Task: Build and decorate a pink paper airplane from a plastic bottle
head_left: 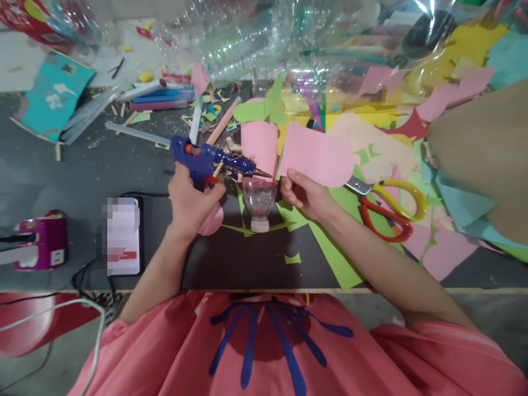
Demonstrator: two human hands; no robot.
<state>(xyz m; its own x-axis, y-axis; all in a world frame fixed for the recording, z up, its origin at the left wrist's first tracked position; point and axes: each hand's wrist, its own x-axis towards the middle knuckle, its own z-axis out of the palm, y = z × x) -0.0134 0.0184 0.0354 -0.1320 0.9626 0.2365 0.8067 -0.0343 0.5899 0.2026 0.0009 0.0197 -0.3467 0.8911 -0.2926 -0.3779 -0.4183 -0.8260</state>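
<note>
The left hand (187,198) was wrapped around a blue glue gun (202,159), its nozzle aimed across toward the other hand, while the right hand (309,195) pinched a round-ended pink paper piece (317,154) by its near corner; the two hands were apart. Between them, on the counter (231,269), lay a clear bottle end (259,198), its white cap (259,225) toward the wearer, with a pink paper sleeve (259,146) just beyond. The nozzle tip sat over where these met, near the straight edge of the held paper, but whether it touched anything, or whether glue was flowing, could not be told. The step in hand looked like gluing; the next move seemed to call for a steady paper edge and fingertips clear of the hot tip. Scissors (373,190) lay to the right of the right hand, beside the forearm.
</note>
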